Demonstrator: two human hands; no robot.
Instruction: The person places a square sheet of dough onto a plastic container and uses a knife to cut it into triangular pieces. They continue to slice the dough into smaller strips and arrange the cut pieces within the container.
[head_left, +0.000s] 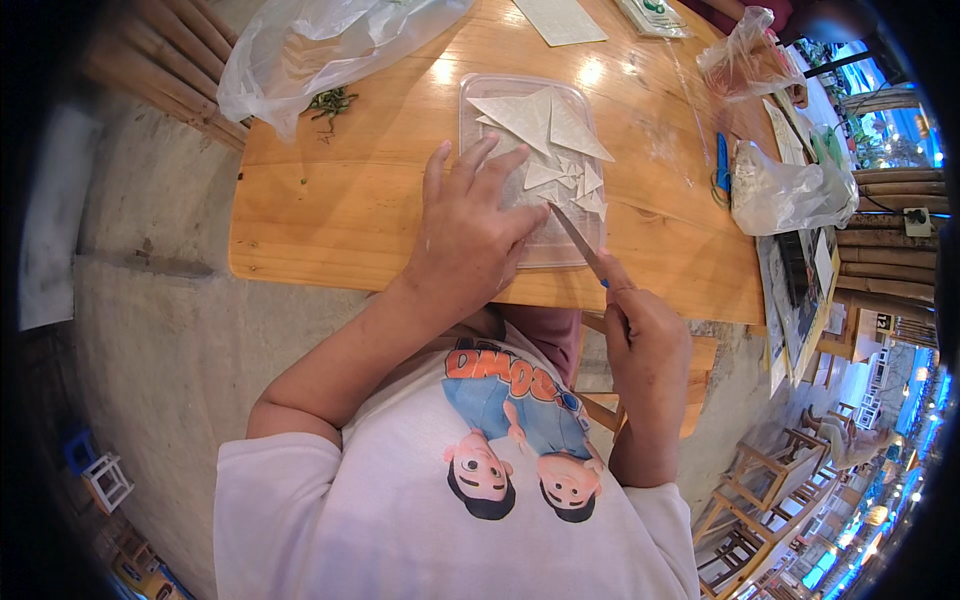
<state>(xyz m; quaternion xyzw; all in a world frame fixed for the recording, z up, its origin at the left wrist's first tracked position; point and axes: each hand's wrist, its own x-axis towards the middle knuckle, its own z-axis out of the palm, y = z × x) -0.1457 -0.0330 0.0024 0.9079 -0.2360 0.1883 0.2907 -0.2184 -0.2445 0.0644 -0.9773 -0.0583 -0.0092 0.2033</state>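
A knife (576, 234) with a blue handle is gripped in my right hand (646, 322), its index finger along the top. The blade points up and left over a clear plastic container lid (559, 256). My left hand (472, 214) rests over the lid's left part, fingers spread, its thumb close to the knife tip. Whether its fingertips press on anything is hard to tell. Large cream triangular sheets, perhaps spring roll wrapper (574, 127), lie overlapping at the lid's far end. Several small cut triangles (566, 176) are scattered between them and the blade.
On the wooden table (337, 217), a plastic bag (330, 52) and green chilies (332, 103) lie at far left. A pale sheet (562, 21) lies beyond the lid. Blue-handled scissors (721, 169) and another bag (787, 187) are at right. A person's maroon sleeve (750, 9) shows at upper right.
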